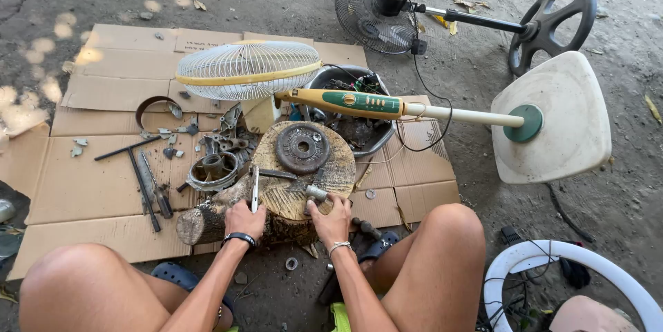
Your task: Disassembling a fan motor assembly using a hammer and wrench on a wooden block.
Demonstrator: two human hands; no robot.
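Bare cardboard (83,187) lies open leftward (past the T-wrench (135,166)); a fallen fan (331,90) blocks the stump's (304,180) far side.

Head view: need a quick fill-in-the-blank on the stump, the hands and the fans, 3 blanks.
1. The round metal disc lies on top of the wooden ____.
2. The left hand holds a thin tool; the right hand holds a small ____ part against the stump.
3. The cream fan lies on its side, its pole ending in a white ____.

Missing: stump; metal; base
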